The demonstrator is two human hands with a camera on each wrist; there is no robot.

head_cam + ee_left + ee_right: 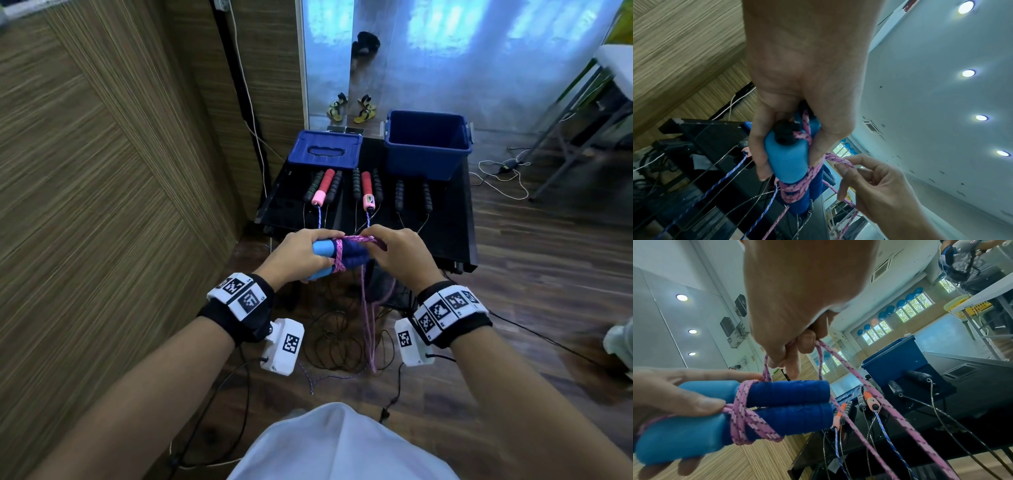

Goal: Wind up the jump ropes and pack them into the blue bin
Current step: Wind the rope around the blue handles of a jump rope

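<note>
My left hand (301,253) grips the two blue handles (329,255) of a jump rope, held side by side in front of the black table (448,219). Pink rope (744,415) is wound a few turns around the handles (789,404). My right hand (394,253) pinches a doubled length of the pink rope (363,240) just above the handles, and the rest hangs down to the floor (371,329). In the left wrist view the left hand (797,113) wraps the handles (786,160) and the right hand (869,178) pinches the rope (840,160). The open blue bin (426,144) stands at the table's back right.
The blue lid (325,149) lies at the table's back left. Several other jump ropes lie on the table, with black, green and red-pink handles (323,186), their cords trailing over the front edge to the wooden floor (337,346). A wood-panelled wall (102,171) is at the left.
</note>
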